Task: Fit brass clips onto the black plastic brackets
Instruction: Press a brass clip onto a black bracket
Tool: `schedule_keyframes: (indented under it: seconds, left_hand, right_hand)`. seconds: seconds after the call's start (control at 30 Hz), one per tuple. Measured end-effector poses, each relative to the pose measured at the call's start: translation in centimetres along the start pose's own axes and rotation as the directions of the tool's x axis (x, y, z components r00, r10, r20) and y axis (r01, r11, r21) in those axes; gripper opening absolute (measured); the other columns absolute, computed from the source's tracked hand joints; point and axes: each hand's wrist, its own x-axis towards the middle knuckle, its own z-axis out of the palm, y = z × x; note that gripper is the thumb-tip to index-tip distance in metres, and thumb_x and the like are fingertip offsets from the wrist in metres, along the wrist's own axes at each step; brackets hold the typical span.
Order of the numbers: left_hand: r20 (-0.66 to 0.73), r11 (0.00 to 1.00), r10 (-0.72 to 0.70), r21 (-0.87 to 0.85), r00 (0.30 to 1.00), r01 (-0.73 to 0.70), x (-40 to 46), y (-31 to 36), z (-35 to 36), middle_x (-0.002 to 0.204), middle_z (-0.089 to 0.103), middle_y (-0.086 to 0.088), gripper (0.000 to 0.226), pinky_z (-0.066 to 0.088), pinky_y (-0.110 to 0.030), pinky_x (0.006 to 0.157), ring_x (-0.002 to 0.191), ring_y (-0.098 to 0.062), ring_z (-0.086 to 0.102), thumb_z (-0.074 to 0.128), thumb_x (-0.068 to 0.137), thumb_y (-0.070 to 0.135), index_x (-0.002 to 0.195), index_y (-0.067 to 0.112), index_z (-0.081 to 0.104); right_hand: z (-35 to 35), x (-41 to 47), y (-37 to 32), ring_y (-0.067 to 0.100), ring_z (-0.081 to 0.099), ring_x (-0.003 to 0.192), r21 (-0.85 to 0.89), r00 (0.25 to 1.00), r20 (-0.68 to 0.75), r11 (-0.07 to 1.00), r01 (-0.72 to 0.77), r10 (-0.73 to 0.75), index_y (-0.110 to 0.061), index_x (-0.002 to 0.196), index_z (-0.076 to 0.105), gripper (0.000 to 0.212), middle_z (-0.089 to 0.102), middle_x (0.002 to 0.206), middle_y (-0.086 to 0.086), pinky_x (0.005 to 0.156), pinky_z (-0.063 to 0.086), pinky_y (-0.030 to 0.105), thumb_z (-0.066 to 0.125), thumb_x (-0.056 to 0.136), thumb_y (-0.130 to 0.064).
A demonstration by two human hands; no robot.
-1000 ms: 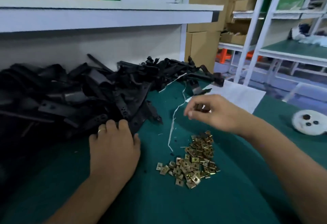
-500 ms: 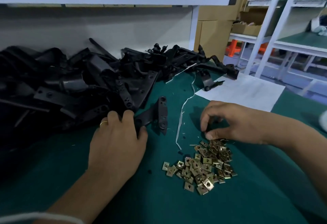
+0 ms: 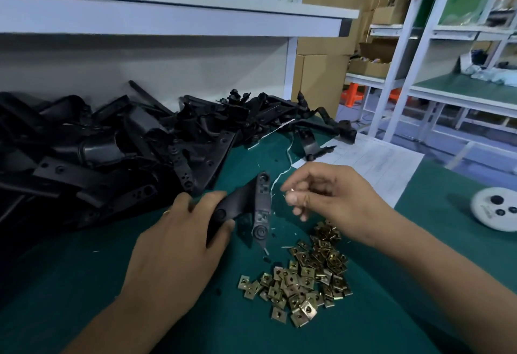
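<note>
Head view, the only one we have. Change since half a second ago: the left hand [image 3: 179, 244] has pulled one black bracket [image 3: 251, 208] clear of the pile and lifted it toward centre; before, that bracket lay flat at the pile's edge with the fingers only on its near end. The right hand [image 3: 330, 202] has left the heap of brass clips [image 3: 307, 281], where its fingertips were picking, and come up level with the bracket. A second ago it hovered higher, past the heap at 12 o'clock.

We read this as both parts now in hand and the fitting step about to start. No clip on this bracket yet, as far as we can see.

Left hand: palm down, thumb and fingers wrapped round the bracket's near arm, gold ring showing. The bracket's drilled strip stands free at 3 o'clock of the hand, running from 12 to 6 o'clock.

Right hand: fingers curled, thumb and forefinger pinched on something small with a bright glint [image 3: 291, 192]. Likely one clip, too blurred to confirm. It sits just beside the strip at 3 o'clock, not touching.

Clip heap lies on the green mat [image 3: 112, 297] at 6 o'clock of the right hand. The bracket pile [image 3: 98, 152] fills 10 o'clock. A white cord [image 3: 285, 163] trails at 12 o'clock, a white sheet [image 3: 377, 163] at 1 o'clock, and a white round disc [image 3: 495, 211] at 3 o'clock.
</note>
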Motion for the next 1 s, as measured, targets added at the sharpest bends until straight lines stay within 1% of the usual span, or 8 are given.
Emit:
schedule_keyframes:
  seconds: [0.13,0.23,0.33,0.5,0.6,0.73,0.83,1.0]
  left_hand:
    - [-0.009,0.998,0.024,-0.057,1.0,-0.025,0.0,0.4,-0.5,0.104,0.037,0.02,0.059,0.035,-0.016,0.051,0.071,0.0,0.053,0.017,0.093,0.076,0.149,0.06,0.009]
    - [-0.027,0.995,0.052,-0.083,0.998,-0.054,0.0,0.5,-0.7,0.1,0.037,0.021,0.061,0.04,-0.018,0.05,0.068,-0.001,0.053,0.016,0.092,0.076,0.15,0.066,-0.001]
    - [-0.039,0.993,0.09,-0.068,0.995,-0.093,-0.2,0.6,-0.7,0.095,0.036,0.018,0.062,0.043,-0.02,0.05,0.064,-0.004,0.051,0.019,0.095,0.073,0.152,0.067,-0.006]
    - [-0.06,0.99,0.134,-0.035,0.989,-0.136,-0.1,0.4,-0.6,0.092,0.034,0.014,0.063,0.037,-0.019,0.047,0.063,-0.005,0.045,0.024,0.098,0.07,0.155,0.064,-0.002]
    - [-0.06,0.991,0.132,-0.009,0.989,-0.133,-0.1,0.2,-0.6,0.092,0.032,0.012,0.062,0.035,-0.019,0.045,0.062,-0.006,0.044,0.027,0.1,0.068,0.156,0.062,0.002]
    - [-0.056,0.993,0.12,-0.003,0.991,-0.121,0.0,0.2,-0.5,0.091,0.033,0.012,0.062,0.031,-0.017,0.044,0.064,-0.004,0.043,0.029,0.1,0.067,0.157,0.061,0.006]
    - [-0.059,0.994,0.11,-0.011,0.992,-0.111,0.0,0.0,-0.6,0.092,0.034,0.013,0.061,0.029,-0.017,0.044,0.066,-0.003,0.043,0.028,0.1,0.066,0.157,0.062,0.005]
    - [-0.058,0.99,0.134,-0.032,0.989,-0.136,0.0,0.0,-0.6,0.093,0.037,0.013,0.06,0.038,-0.02,0.046,0.068,-0.006,0.046,0.025,0.1,0.066,0.155,0.064,0.002]
  right_hand:
    - [1.0,0.3,0.1,0.031,0.073,0.077,0.204,0.998,-0.057,0.979,0.006,0.006,0.0,0.105,0.073,0.016,0.074,0.086,0.017,0.073,0.062,0.034,0.074,0.09,-0.005]
    - [1.4,0.2,-0.1,0.029,0.075,0.081,0.306,0.999,-0.045,0.952,-0.014,0.029,0.001,0.109,0.072,0.021,0.075,0.091,0.018,0.076,0.061,0.031,0.073,0.088,-0.003]
    - [1.9,0.2,-0.2,0.029,0.074,0.079,0.398,0.996,-0.059,0.917,-0.043,0.072,0.003,0.107,0.072,0.019,0.075,0.093,0.022,0.072,0.061,0.032,0.07,0.091,-0.007]
    - [2.7,0.1,-0.3,0.025,0.074,0.078,0.431,0.995,-0.021,0.899,-0.082,0.101,0.0,0.104,0.076,0.023,0.076,0.092,0.021,0.071,0.061,0.028,0.062,0.1,-0.018]
    - [2.8,0.1,-0.4,0.023,0.076,0.082,0.474,0.995,0.005,0.876,-0.093,0.103,0.001,0.107,0.075,0.022,0.077,0.096,0.02,0.074,0.062,0.027,0.061,0.101,-0.014]
    - [2.8,0.1,-0.7,0.017,0.076,0.074,0.525,0.993,-0.006,0.845,-0.099,0.12,-0.009,0.097,0.076,0.011,0.077,0.08,0.009,0.071,0.063,0.028,0.067,0.093,-0.012]
    - [2.7,0.1,-0.7,0.019,0.077,0.076,0.55,0.992,0.017,0.828,-0.111,0.122,-0.005,0.101,0.073,0.012,0.077,0.081,0.01,0.073,0.063,0.03,0.065,0.094,-0.009]
    - [2.7,0.0,-1.0,0.019,0.077,0.077,0.562,0.995,0.007,0.823,-0.088,0.101,-0.003,0.102,0.07,0.011,0.077,0.085,0.011,0.072,0.063,0.03,0.062,0.096,-0.007]
